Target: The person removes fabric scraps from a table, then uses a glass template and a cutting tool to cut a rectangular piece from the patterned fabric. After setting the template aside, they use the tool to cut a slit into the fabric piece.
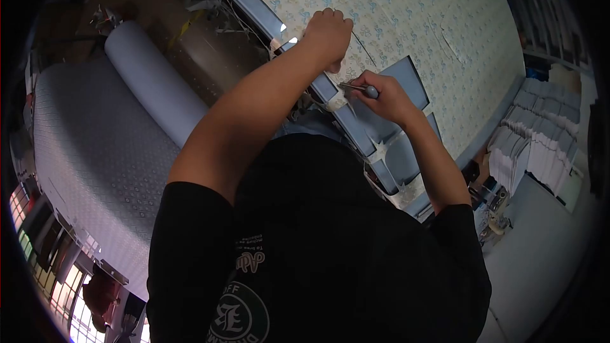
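Note:
My left hand (328,35) is closed in a fist over the patterned cloth (394,0), near the row of blue-grey panels (255,7); what its fingers hold, if anything, is hidden. Just below and to the right, my right hand (383,95) grips a tool (371,91) with a rounded grey handle and a thin metal shaft. The shaft points left to the edge of a panel. A dark thin line (364,49) lies on the cloth between the hands. Larger blue-grey pieces (410,82) lie beside my right hand.
A large roll of grey material (149,76) and a quilted grey surface (95,146) are at the left. Stacks of folded white material (537,130) stand at the right, with small tools and items (499,200) below them. A person in red (101,292) is at the lower left.

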Action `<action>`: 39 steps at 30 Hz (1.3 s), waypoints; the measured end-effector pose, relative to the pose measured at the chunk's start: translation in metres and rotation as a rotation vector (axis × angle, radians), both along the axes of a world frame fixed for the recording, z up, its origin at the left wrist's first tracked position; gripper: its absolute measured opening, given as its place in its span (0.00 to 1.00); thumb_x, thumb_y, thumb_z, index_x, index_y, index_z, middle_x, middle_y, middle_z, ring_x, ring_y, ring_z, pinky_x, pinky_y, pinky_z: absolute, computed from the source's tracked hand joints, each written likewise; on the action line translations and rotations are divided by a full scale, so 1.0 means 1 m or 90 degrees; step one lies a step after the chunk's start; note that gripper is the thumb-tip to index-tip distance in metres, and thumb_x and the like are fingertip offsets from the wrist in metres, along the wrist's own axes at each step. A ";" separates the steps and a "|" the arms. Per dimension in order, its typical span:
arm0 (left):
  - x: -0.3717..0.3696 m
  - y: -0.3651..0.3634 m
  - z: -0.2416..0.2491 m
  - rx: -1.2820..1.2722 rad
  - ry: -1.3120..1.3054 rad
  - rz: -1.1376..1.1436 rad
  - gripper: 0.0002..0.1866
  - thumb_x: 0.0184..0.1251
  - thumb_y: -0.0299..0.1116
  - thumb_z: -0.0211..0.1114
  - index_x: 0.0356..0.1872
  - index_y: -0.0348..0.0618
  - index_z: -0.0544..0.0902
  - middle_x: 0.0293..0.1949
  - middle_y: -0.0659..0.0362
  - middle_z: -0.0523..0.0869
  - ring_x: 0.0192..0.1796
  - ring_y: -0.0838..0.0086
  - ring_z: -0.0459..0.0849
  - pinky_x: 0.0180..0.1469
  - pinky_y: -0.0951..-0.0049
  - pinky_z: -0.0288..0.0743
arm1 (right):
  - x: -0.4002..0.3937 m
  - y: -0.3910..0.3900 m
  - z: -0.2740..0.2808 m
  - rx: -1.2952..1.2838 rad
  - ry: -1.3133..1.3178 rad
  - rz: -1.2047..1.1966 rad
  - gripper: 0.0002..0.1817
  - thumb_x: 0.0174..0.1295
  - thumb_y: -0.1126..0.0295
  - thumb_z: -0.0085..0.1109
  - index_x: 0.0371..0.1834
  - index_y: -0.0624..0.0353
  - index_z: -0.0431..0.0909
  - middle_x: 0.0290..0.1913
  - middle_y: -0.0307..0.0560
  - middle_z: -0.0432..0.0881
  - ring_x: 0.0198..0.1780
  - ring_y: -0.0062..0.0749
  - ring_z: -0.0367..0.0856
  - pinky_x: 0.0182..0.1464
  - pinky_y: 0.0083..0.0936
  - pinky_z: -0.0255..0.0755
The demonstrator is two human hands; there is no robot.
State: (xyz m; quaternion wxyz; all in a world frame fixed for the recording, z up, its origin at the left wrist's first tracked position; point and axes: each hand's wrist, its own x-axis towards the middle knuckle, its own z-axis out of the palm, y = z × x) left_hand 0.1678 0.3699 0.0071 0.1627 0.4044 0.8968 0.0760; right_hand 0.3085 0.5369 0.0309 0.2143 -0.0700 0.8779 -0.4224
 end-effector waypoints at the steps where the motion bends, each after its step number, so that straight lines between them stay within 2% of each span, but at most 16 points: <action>1: -0.002 0.001 0.000 -0.024 -0.010 -0.005 0.45 0.32 0.43 0.89 0.58 0.40 0.80 0.57 0.52 0.82 0.63 0.58 0.79 0.64 0.61 0.74 | 0.000 0.001 0.002 0.018 0.003 0.018 0.09 0.64 0.76 0.70 0.46 0.59 0.82 0.46 0.46 0.90 0.46 0.37 0.89 0.50 0.29 0.80; 5: -0.003 0.001 -0.001 -0.030 -0.019 -0.001 0.48 0.27 0.40 0.92 0.59 0.41 0.80 0.58 0.51 0.82 0.64 0.57 0.78 0.64 0.60 0.73 | 0.003 0.000 0.002 0.062 0.013 0.040 0.10 0.63 0.77 0.70 0.45 0.59 0.82 0.48 0.47 0.90 0.48 0.43 0.89 0.51 0.32 0.81; 9: -0.003 0.003 -0.002 -0.024 -0.002 0.000 0.49 0.26 0.41 0.92 0.59 0.41 0.81 0.58 0.52 0.82 0.65 0.57 0.78 0.64 0.60 0.73 | 0.003 0.001 0.004 0.090 0.061 0.083 0.11 0.61 0.78 0.70 0.46 0.57 0.81 0.45 0.47 0.89 0.46 0.47 0.88 0.48 0.34 0.81; 11: -0.005 0.004 -0.001 -0.059 -0.020 -0.009 0.46 0.30 0.40 0.91 0.60 0.40 0.82 0.60 0.52 0.82 0.66 0.57 0.78 0.65 0.60 0.72 | 0.004 -0.001 0.004 0.095 0.065 0.091 0.12 0.60 0.78 0.69 0.45 0.57 0.80 0.43 0.47 0.88 0.45 0.48 0.88 0.47 0.35 0.81; 12: -0.006 0.005 0.000 -0.059 -0.019 -0.010 0.46 0.30 0.40 0.91 0.60 0.40 0.82 0.60 0.52 0.82 0.66 0.57 0.78 0.65 0.60 0.72 | 0.004 -0.002 0.003 0.087 0.103 0.097 0.10 0.61 0.76 0.68 0.44 0.55 0.79 0.40 0.48 0.87 0.43 0.50 0.87 0.44 0.38 0.80; 13: -0.006 0.006 0.000 -0.067 -0.019 -0.015 0.44 0.34 0.40 0.90 0.60 0.40 0.82 0.60 0.52 0.82 0.66 0.57 0.78 0.65 0.60 0.72 | 0.005 -0.003 0.003 0.079 0.140 0.103 0.09 0.61 0.74 0.67 0.42 0.54 0.78 0.37 0.49 0.86 0.40 0.52 0.85 0.40 0.40 0.78; 14: -0.006 0.006 0.001 -0.076 -0.021 -0.019 0.41 0.39 0.39 0.88 0.60 0.40 0.83 0.60 0.51 0.82 0.66 0.57 0.78 0.65 0.59 0.72 | 0.005 -0.005 0.002 0.079 0.141 0.101 0.09 0.61 0.74 0.67 0.42 0.54 0.78 0.37 0.49 0.86 0.40 0.52 0.85 0.40 0.40 0.78; 15: -0.007 0.007 0.001 -0.076 -0.020 -0.021 0.41 0.39 0.39 0.88 0.60 0.40 0.83 0.60 0.51 0.82 0.66 0.57 0.78 0.65 0.59 0.72 | 0.005 -0.007 0.002 0.099 0.145 0.100 0.09 0.61 0.74 0.66 0.42 0.54 0.77 0.37 0.50 0.86 0.40 0.53 0.85 0.40 0.41 0.78; 17: -0.006 0.007 0.001 -0.076 -0.013 -0.025 0.35 0.49 0.38 0.83 0.60 0.40 0.83 0.60 0.50 0.83 0.65 0.57 0.79 0.64 0.59 0.73 | 0.007 -0.009 0.000 0.118 0.148 0.095 0.09 0.60 0.75 0.66 0.41 0.55 0.77 0.36 0.51 0.85 0.40 0.53 0.85 0.40 0.42 0.78; 19: -0.005 0.010 0.000 -0.079 -0.008 -0.029 0.33 0.51 0.37 0.82 0.60 0.40 0.83 0.60 0.50 0.83 0.65 0.57 0.80 0.64 0.59 0.73 | 0.007 -0.010 -0.004 0.137 0.158 0.110 0.10 0.61 0.77 0.68 0.43 0.57 0.78 0.40 0.50 0.87 0.42 0.50 0.87 0.43 0.37 0.80; 27: -0.006 0.012 -0.008 -0.076 -0.002 -0.032 0.25 0.60 0.37 0.74 0.59 0.42 0.85 0.60 0.51 0.83 0.64 0.57 0.81 0.63 0.58 0.73 | 0.019 -0.030 -0.016 0.078 0.197 -0.019 0.08 0.65 0.74 0.68 0.42 0.58 0.78 0.37 0.51 0.86 0.37 0.50 0.85 0.39 0.37 0.78; 29: -0.006 0.013 -0.015 -0.031 0.025 -0.009 0.45 0.24 0.41 0.93 0.54 0.41 0.83 0.55 0.51 0.84 0.61 0.55 0.83 0.61 0.59 0.77 | 0.019 -0.039 -0.019 0.080 0.204 -0.056 0.08 0.65 0.74 0.68 0.42 0.58 0.79 0.36 0.52 0.85 0.36 0.50 0.85 0.38 0.37 0.78; 33: -0.008 0.012 -0.013 -0.026 0.025 -0.016 0.45 0.25 0.41 0.92 0.54 0.41 0.83 0.55 0.51 0.84 0.61 0.55 0.83 0.61 0.59 0.78 | 0.015 -0.059 -0.028 0.089 0.222 -0.145 0.07 0.66 0.72 0.68 0.42 0.58 0.78 0.35 0.54 0.85 0.35 0.53 0.84 0.37 0.37 0.77; 35: -0.010 0.010 -0.006 -0.072 0.009 -0.047 0.21 0.66 0.36 0.67 0.59 0.44 0.86 0.60 0.51 0.84 0.63 0.58 0.83 0.62 0.59 0.77 | 0.012 -0.066 -0.028 0.097 0.230 -0.169 0.08 0.66 0.71 0.68 0.43 0.58 0.78 0.35 0.54 0.85 0.35 0.54 0.84 0.37 0.38 0.77; 38: -0.019 0.010 -0.010 -0.052 -0.014 -0.050 0.18 0.65 0.33 0.67 0.55 0.44 0.89 0.58 0.51 0.86 0.62 0.57 0.85 0.60 0.59 0.80 | 0.010 -0.072 -0.029 0.104 0.219 -0.193 0.08 0.67 0.70 0.67 0.43 0.58 0.78 0.36 0.55 0.85 0.36 0.55 0.84 0.38 0.38 0.77; 39: -0.022 0.010 -0.010 -0.051 -0.014 -0.055 0.18 0.65 0.33 0.67 0.55 0.44 0.89 0.58 0.51 0.86 0.62 0.57 0.85 0.60 0.59 0.80 | 0.010 -0.072 -0.028 0.107 0.225 -0.189 0.09 0.66 0.70 0.67 0.43 0.58 0.77 0.35 0.55 0.85 0.37 0.56 0.85 0.38 0.41 0.78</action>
